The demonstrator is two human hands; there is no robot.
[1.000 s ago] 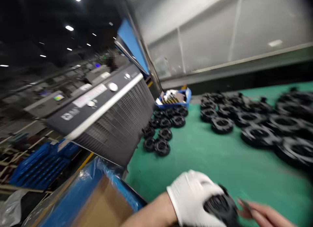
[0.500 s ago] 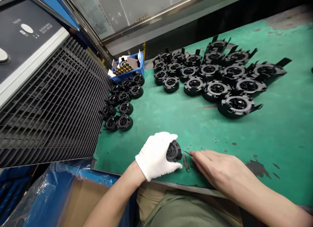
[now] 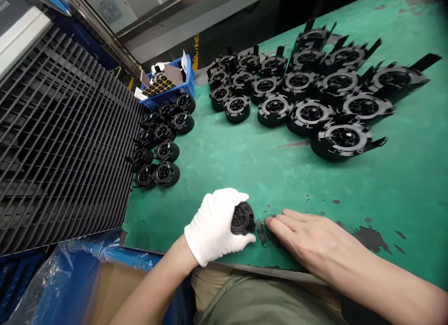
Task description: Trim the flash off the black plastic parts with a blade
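Observation:
My left hand (image 3: pixel 220 226), in a white glove, is closed around a round black plastic housing (image 3: pixel 242 217). Its ringed inner face shows between thumb and fingers, just above the green mat. To the right, my bare right hand (image 3: pixel 308 234) pinches a thin pointed tool (image 3: pixel 262 223), most of it hidden by the fingers. The tool's tip points toward the housing's right edge, with a small gap between them. A dark worn strip (image 3: pixel 261 233) marks the mat between the two hands.
Similar black housings (image 3: pixel 164 172) stand at the left, and a larger group (image 3: pixel 273 109) at the back right. A blue bin (image 3: pixel 191 78) holds yellow-black round parts. A slatted grey panel (image 3: pixel 70 143) borders the left. A plastic-lined blue crate (image 3: pixel 75 269) sits below the mat's edge.
The view has shifted, so the panel and bin appear further left. My right hand's fingertips have turned lower, and less of the thin tool shows. My left hand still grips the housing.

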